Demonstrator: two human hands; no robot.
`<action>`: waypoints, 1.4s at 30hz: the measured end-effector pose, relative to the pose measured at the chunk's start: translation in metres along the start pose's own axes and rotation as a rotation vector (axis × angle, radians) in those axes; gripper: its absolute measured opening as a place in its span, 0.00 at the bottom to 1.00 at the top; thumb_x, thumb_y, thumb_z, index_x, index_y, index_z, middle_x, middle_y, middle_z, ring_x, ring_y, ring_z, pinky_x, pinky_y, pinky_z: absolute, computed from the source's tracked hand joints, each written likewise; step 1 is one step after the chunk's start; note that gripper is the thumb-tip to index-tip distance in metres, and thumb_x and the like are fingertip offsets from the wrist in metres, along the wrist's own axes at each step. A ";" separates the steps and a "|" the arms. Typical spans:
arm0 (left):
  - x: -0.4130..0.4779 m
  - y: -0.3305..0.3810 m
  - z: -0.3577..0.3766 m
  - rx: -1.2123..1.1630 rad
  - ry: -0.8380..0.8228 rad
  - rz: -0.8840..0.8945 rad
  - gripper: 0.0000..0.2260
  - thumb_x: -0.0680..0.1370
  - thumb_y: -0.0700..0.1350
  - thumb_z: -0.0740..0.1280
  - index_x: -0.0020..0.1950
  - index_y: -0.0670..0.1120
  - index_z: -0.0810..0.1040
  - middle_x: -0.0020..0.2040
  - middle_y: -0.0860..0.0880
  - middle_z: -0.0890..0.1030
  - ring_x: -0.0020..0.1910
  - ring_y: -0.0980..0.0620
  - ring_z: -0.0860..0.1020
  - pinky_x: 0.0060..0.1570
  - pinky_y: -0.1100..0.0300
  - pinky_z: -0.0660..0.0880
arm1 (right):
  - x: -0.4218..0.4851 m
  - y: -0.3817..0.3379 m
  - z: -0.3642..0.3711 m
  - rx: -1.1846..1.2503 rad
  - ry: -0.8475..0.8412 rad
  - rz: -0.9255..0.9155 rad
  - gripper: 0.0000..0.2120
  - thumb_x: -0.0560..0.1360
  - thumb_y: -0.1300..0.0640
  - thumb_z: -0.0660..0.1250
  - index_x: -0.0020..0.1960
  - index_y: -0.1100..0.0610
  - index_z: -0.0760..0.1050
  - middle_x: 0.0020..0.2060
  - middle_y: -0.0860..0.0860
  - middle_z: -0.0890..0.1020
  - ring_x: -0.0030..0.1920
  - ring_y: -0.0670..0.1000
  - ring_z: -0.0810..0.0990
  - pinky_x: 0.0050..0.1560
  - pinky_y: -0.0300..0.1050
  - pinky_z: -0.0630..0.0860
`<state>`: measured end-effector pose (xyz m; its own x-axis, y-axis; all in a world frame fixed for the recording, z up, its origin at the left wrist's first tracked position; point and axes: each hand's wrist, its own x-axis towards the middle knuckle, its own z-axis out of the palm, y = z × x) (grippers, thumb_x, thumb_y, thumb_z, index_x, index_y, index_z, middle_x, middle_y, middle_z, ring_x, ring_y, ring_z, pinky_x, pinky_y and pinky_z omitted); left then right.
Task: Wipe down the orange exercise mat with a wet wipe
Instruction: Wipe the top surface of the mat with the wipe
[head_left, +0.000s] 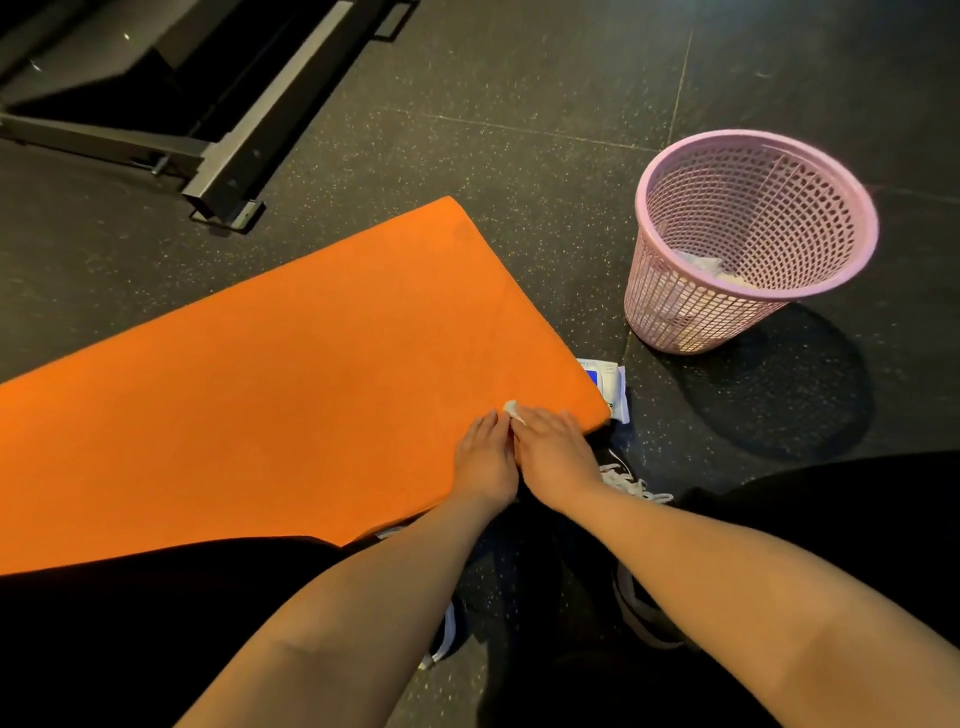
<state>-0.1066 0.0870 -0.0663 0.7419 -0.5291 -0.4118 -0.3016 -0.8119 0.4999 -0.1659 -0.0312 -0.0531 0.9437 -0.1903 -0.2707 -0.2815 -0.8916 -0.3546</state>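
One black metal frame (223, 171) sits on the dark speckled floor (519, 104), beyond the mat's far edge and apart from it.

Mat (270, 364): orange, flat on the floor, runs out of view at left. Its far right and near right corners both show. A person crouches at the mat's near edge, and a black-clad leg overlaps that edge at left.

Left hand (485, 462): palm down on the mat close to its near right corner. Fingers straight and together, holding nothing I can see. Its side touches the right hand.

Wipe (511, 407): a small white bit on the mat, poking out at the fingertips between the two hands. Most of it is hidden.

Right hand (553, 452): palm down, fingers on the mat, heel over the mat's near edge. Fingers straight and pressed together, flat over the wipe, pressing it to the mat without pinching. Whether the left fingers also touch the wipe, cannot tell.

Shoe (631, 483): white laces, on the floor just off the mat's near right corner, by the right wrist.

Pack (612, 387): white and blue, on the floor at the mat's right edge, partly hidden by it.

Bin (748, 244): pink mesh, upright on the floor right of the mat, apart from it, with crumpled white stuff in its bottom.
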 end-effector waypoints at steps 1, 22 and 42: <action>0.000 0.001 0.000 0.011 0.000 -0.008 0.23 0.86 0.46 0.53 0.82 0.49 0.56 0.82 0.46 0.55 0.81 0.45 0.51 0.78 0.51 0.49 | 0.004 0.007 -0.005 -0.039 0.011 0.049 0.24 0.85 0.54 0.53 0.81 0.52 0.59 0.81 0.49 0.57 0.81 0.51 0.52 0.80 0.53 0.44; 0.020 0.002 -0.019 0.056 0.036 -0.073 0.23 0.85 0.50 0.51 0.81 0.55 0.57 0.82 0.52 0.56 0.72 0.42 0.62 0.68 0.47 0.60 | 0.021 -0.006 -0.004 0.057 -0.052 0.004 0.25 0.86 0.55 0.51 0.82 0.54 0.53 0.82 0.49 0.51 0.82 0.50 0.47 0.80 0.52 0.41; 0.065 -0.009 -0.032 0.077 0.050 -0.153 0.25 0.83 0.52 0.54 0.80 0.57 0.57 0.80 0.54 0.56 0.72 0.43 0.58 0.68 0.45 0.56 | 0.121 0.041 -0.027 -0.055 -0.013 0.321 0.29 0.84 0.58 0.51 0.83 0.57 0.48 0.82 0.50 0.45 0.82 0.52 0.43 0.79 0.56 0.40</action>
<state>-0.0362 0.0677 -0.0736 0.8112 -0.3863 -0.4390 -0.2261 -0.8995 0.3737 -0.0590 -0.1019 -0.0761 0.8057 -0.4607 -0.3723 -0.5544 -0.8078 -0.2002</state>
